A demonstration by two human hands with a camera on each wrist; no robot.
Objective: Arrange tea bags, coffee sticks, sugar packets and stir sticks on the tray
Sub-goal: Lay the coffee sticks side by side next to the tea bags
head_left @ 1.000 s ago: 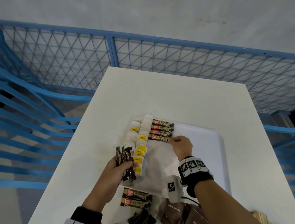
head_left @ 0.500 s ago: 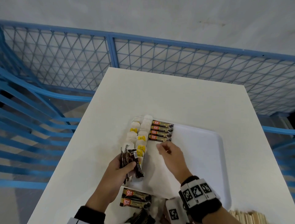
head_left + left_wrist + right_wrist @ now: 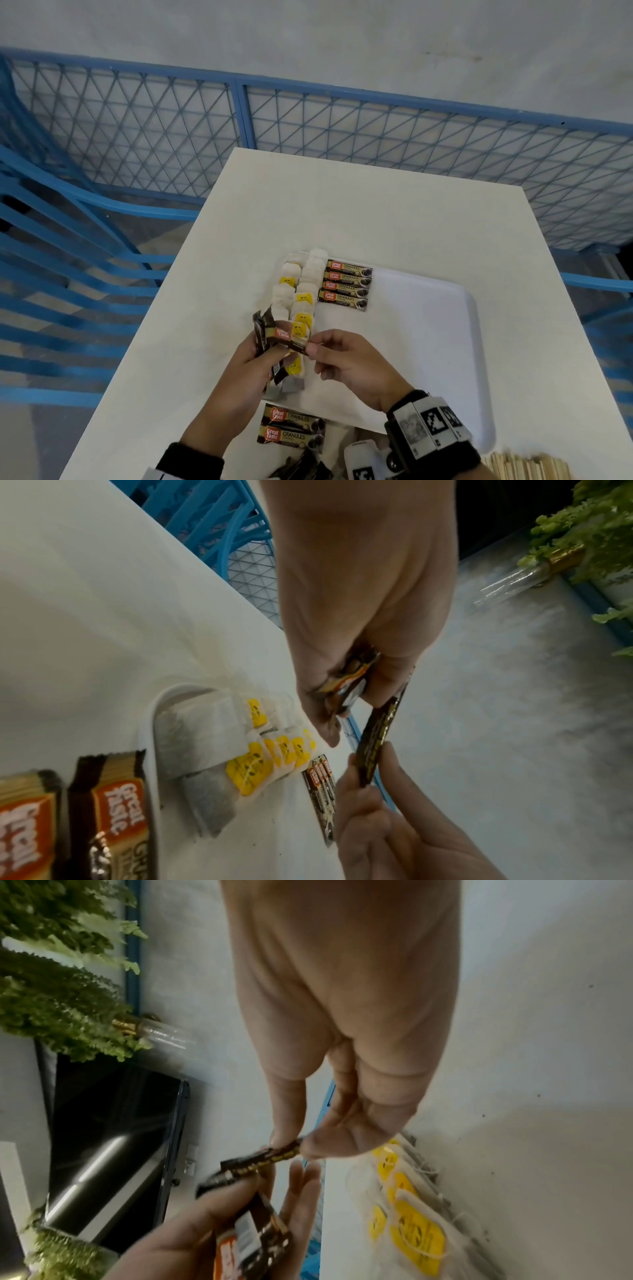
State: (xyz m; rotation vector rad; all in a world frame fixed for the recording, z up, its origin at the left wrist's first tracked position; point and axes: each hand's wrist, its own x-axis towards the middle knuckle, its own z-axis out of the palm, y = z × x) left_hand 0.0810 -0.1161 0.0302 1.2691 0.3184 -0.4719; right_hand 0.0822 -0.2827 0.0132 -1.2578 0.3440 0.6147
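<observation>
Coffee sticks are mid-handover above the near left corner of the tray (image 3: 445, 342): the left hand (image 3: 239, 373) grips a small fan of them (image 3: 262, 334), and the right hand (image 3: 352, 363) pinches the end of one stick (image 3: 375, 746) between thumb and forefinger, its other fingers loosely curled. Holding the spare sticks upright in one fist, as I read it, leaves the other hand free to draw them out singly, so each can be laid flat and squared to its neighbours.

On the tray, four coffee sticks (image 3: 346, 285) already lie in a neat stack of rows at the far left, labels up and parallel. Just beside them, along the tray's left edge, run two columns of tea bags (image 3: 301, 301) with yellow tags, overlapping like shingles. The tray's right part is bare white.

Off the tray, on the table (image 3: 376, 212) at its near edge, lie two more coffee sticks (image 3: 291, 428), with wooden stir sticks (image 3: 524, 467) at the lower right. Dark packets at the bottom edge may be more coffee, though they are too cropped to tell.
</observation>
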